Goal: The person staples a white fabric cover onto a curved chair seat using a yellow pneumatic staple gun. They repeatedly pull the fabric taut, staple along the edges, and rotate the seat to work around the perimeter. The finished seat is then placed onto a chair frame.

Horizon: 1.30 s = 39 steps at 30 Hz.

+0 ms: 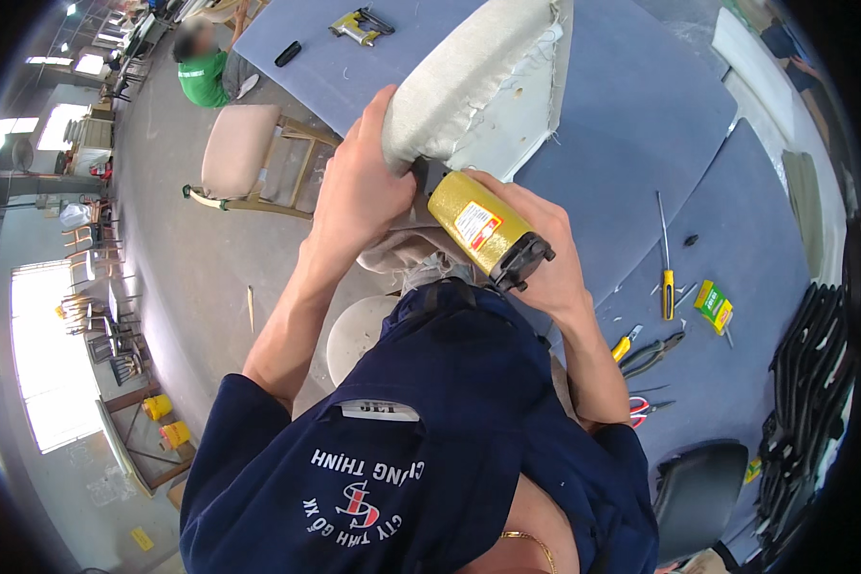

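My left hand is closed round the near left edge of a padded panel, covered in pale beige fabric. The panel is held tilted over the table, its white backing board facing right and a frayed fabric edge running along it. In my right hand is a yellow staple gun with a black end cap, its body pointing up and left to the panel's lower edge. Its nose is hidden behind the body and the panel. Grey-beige cloth hangs below my hands.
On the blue-grey table lie another staple gun, a screwdriver, a green-yellow packet, a utility knife, pliers and scissors. Black pieces are stacked right. A chair and a person in green are left.
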{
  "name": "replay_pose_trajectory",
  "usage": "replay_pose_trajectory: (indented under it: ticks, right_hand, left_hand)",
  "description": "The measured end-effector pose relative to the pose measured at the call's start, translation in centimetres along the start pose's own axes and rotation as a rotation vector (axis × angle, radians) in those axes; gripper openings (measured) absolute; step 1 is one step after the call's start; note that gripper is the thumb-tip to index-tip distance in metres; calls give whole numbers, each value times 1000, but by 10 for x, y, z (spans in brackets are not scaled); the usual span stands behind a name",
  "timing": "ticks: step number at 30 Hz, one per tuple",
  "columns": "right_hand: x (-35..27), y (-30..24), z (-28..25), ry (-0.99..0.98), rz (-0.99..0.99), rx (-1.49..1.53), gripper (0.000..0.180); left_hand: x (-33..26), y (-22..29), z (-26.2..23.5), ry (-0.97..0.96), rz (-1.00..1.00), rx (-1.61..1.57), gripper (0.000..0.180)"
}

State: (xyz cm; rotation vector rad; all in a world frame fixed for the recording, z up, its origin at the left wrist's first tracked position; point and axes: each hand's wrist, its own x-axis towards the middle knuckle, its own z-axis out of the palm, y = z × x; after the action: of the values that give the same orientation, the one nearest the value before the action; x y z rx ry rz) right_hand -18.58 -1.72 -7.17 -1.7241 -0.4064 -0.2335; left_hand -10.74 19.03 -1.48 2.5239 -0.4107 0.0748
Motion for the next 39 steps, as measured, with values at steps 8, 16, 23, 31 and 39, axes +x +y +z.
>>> replay_pose_trajectory:
  ticks: [8,16,23,31,39]
  right_hand:
    - [0,4,13,78,-2,-58,66]
    - [0,-8,5,48,-25,-53,63]
    - [9,-7,15,63,-34,-15,66]
    - [8,-15,9,-25,90,-80,67]
    - [11,-1,8,2,-15,-67,70]
  left_hand:
    - [4,-5,-5,-70,73,36,87]
    - [3,-26,-15,-159,86,-134,82]
    - [0,-15,-1,-3,51,-62,79]
    - [-4,-9,6,79,50,-4,77]
    - [1,-47,-29,-297,134,-284,108]
